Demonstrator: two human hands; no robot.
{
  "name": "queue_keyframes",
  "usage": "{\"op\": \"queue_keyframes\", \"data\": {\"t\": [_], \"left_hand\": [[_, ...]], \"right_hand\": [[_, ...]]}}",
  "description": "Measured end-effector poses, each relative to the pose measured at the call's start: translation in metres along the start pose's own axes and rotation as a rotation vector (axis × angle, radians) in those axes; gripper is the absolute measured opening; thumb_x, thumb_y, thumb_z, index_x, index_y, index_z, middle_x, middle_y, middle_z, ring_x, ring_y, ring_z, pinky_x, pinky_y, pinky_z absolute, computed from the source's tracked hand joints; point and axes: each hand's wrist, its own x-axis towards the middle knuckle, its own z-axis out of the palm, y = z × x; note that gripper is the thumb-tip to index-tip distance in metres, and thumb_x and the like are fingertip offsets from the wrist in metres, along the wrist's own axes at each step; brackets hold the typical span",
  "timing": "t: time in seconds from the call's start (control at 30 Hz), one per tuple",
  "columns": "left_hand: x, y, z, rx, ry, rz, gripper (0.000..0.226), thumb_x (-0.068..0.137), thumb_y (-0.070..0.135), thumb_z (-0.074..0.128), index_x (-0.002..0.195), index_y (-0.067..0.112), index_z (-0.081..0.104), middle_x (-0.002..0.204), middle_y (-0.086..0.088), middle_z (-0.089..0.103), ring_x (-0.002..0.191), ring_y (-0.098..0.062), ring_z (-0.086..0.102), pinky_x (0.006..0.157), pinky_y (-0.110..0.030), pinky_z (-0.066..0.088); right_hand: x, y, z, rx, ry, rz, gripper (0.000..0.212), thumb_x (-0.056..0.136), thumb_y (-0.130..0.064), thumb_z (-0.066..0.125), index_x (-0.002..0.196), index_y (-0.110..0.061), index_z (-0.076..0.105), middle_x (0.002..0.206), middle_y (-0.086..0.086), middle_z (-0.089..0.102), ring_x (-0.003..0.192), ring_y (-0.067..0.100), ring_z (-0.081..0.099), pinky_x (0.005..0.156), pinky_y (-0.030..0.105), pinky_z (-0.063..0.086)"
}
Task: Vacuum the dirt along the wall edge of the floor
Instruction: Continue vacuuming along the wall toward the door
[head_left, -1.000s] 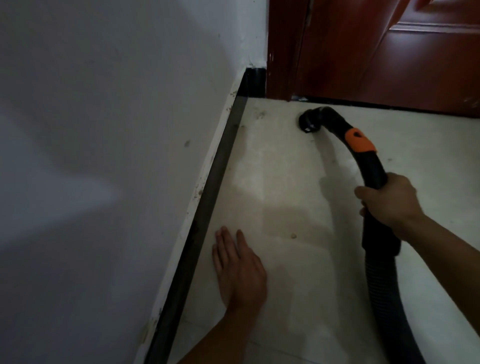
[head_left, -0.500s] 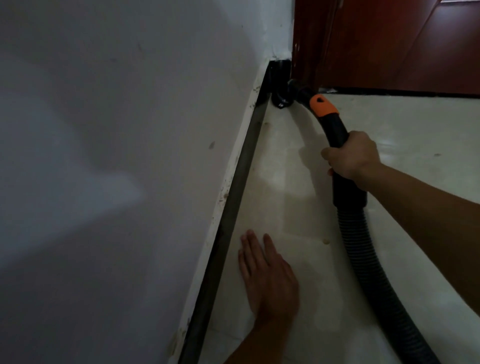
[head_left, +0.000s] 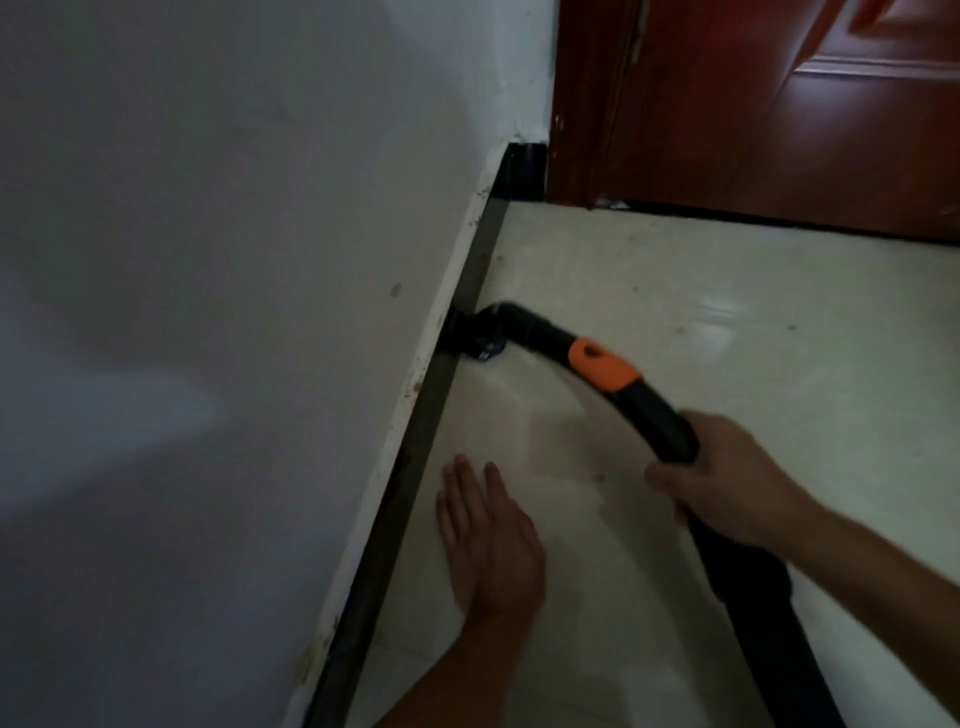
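A black vacuum nozzle (head_left: 480, 338) sits at the foot of the wall. Its mouth touches the dark baseboard (head_left: 441, 410) where that strip meets the floor (head_left: 727, 322), roughly midway between the far corner and the person. A curved black wand (head_left: 660, 415) with an orange slider (head_left: 602, 365) runs back to the right hand (head_left: 727, 483), whose fingers wrap around the grip. A dark hose (head_left: 769, 639) trails off the lower edge. The left hand (head_left: 491, 540) lies flat on the floor just beside the baseboard, fingers straight and holding nothing. It is nearer the person than the nozzle.

Likely risks:
- If the nozzle comes along the edge toward the person, it meets the flat left hand, which lies in that path.
- The nozzle is blurred, so it is unclear whether its mouth sits flush on the floor. A tilted mouth would leave grit in the seam.
- Hard pressure could scrape the baseboard or the chipped, stained lower edge of the wall (head_left: 208, 312).
- The hose could drag over loose specks (head_left: 601, 477) and scatter them.

The floor is pale glossy tile with glare and scattered dark spots. The wall is plain white and shadowed. At the far end, a reddish-brown wooden door (head_left: 805, 114) appears closed.
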Motion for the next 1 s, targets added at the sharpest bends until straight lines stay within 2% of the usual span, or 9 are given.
{"op": "queue_keyframes", "data": {"t": [0.07,0.13,0.27,0.37,0.47,0.57,0.67,0.8,1.0], "left_hand": [[0.000,0.000,0.001,0.005,0.002,-0.006,0.054,0.091,0.024,0.027,0.132,0.004,0.057,0.146,-0.024,0.042,0.136,-0.038,0.039,0.112,-0.045,0.024],[0.000,-0.001,0.003,0.006,0.005,-0.005,0.054,0.092,0.025,0.026,0.133,0.005,0.055,0.147,-0.023,0.041,0.138,-0.037,0.037,0.113,-0.046,0.026],[0.000,-0.002,0.008,0.007,0.023,-0.004,0.053,0.093,0.024,0.027,0.134,0.005,0.054,0.149,-0.023,0.039,0.140,-0.036,0.034,0.114,-0.047,0.027],[0.001,-0.003,0.010,0.021,0.033,0.009,0.053,0.093,0.025,0.027,0.134,0.004,0.053,0.148,-0.023,0.039,0.140,-0.036,0.034,0.113,-0.048,0.029],[0.000,-0.004,0.011,0.035,0.035,0.021,0.053,0.094,0.025,0.026,0.135,0.004,0.052,0.149,-0.023,0.038,0.140,-0.036,0.033,0.114,-0.048,0.027],[0.000,-0.006,0.013,0.044,0.044,0.023,0.054,0.093,0.026,0.027,0.135,0.003,0.052,0.149,-0.024,0.038,0.140,-0.037,0.032,0.114,-0.047,0.025],[0.000,-0.006,0.014,0.039,0.047,0.027,0.054,0.094,0.026,0.026,0.135,0.003,0.052,0.149,-0.024,0.037,0.140,-0.037,0.032,0.114,-0.046,0.022],[-0.001,-0.007,0.015,0.033,0.052,0.035,0.050,0.092,0.021,0.034,0.134,0.001,0.051,0.147,-0.027,0.038,0.138,-0.040,0.034,0.112,-0.050,0.027],[-0.002,-0.005,0.010,-0.006,0.061,0.025,0.055,0.088,0.024,0.030,0.133,0.000,0.051,0.144,-0.029,0.041,0.137,-0.042,0.036,0.113,-0.048,0.023]], "right_hand": [[-0.018,0.011,0.008,-0.022,-0.034,0.005,0.022,0.076,-0.008,0.076,0.083,-0.020,0.058,0.062,0.002,0.065,0.041,0.014,0.063,0.040,0.023,0.046],[-0.014,0.013,0.009,-0.057,0.002,-0.009,0.022,0.075,-0.012,0.076,0.083,-0.023,0.058,0.065,0.001,0.066,0.046,0.014,0.065,0.046,0.029,0.051],[0.043,-0.009,-0.003,-0.151,0.187,-0.048,0.022,0.078,-0.023,0.074,0.092,-0.014,0.060,0.081,0.015,0.069,0.072,0.032,0.069,0.069,0.040,0.057],[0.093,-0.036,-0.020,-0.268,0.271,-0.057,0.033,0.084,-0.029,0.071,0.105,-0.010,0.055,0.091,0.017,0.063,0.072,0.031,0.060,0.063,0.034,0.046],[0.120,-0.047,-0.039,-0.399,0.324,-0.046,0.039,0.088,-0.030,0.069,0.112,-0.007,0.049,0.088,0.013,0.052,0.062,0.025,0.045,0.054,0.030,0.033],[0.119,-0.023,-0.067,-0.439,0.386,0.004,0.037,0.087,-0.030,0.069,0.109,-0.007,0.048,0.081,0.011,0.051,0.058,0.024,0.045,0.054,0.031,0.035],[0.099,0.026,-0.104,-0.336,0.447,0.148,0.038,0.084,-0.026,0.072,0.109,-0.004,0.053,0.080,0.015,0.060,0.061,0.027,0.056,0.057,0.032,0.042],[0.048,0.082,-0.129,-0.009,0.483,0.320,0.032,0.082,-0.015,0.073,0.108,-0.001,0.060,0.070,0.009,0.064,0.053,0.018,0.063,0.055,0.028,0.047],[-0.041,0.109,-0.087,0.043,0.374,0.245,0.020,0.080,-0.011,0.074,0.093,-0.011,0.059,0.065,0.009,0.066,0.035,0.012,0.061,0.041,0.022,0.044]]}}
